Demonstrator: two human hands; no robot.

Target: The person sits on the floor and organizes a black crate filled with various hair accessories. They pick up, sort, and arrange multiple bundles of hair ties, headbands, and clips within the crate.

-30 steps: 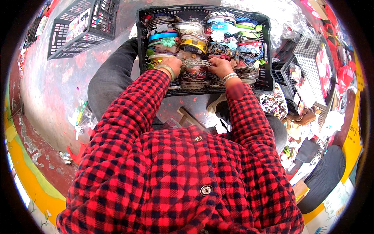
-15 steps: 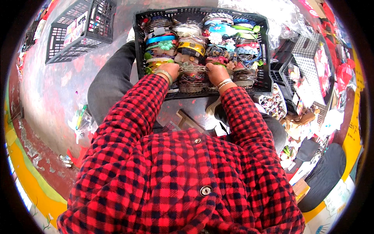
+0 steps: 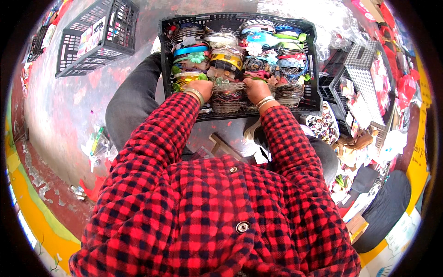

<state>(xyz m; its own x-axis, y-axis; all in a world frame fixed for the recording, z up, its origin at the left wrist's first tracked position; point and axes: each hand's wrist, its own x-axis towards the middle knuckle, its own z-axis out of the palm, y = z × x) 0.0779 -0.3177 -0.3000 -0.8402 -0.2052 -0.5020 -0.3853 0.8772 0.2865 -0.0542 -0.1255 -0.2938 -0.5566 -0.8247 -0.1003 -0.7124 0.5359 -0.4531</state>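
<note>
A black plastic crate (image 3: 240, 17) in front of me holds rows of stacked headbands: a blue one (image 3: 191, 50), a wide yellow one (image 3: 227, 60) and others with cloth flowers. Near the crate's front, my left hand (image 3: 201, 88) and my right hand (image 3: 257, 89) are closed on opposite ends of a bundle of clear and brownish headbands (image 3: 228, 87). The bundle lies in the second row from the left, over more dark patterned bands. My fingertips are partly hidden among the bands.
Another black crate (image 3: 94, 41) stands at the far left. Clear plastic wrap (image 3: 318, 23) lies behind to the right. A grey-patterned box (image 3: 367, 83) and a white tray of small items (image 3: 324, 122) are on the right, amid scattered packaging. My knees flank the crate.
The crate and floor appear slightly lower in the picture. My hands keep their grip on the bundle, which has barely shifted.
</note>
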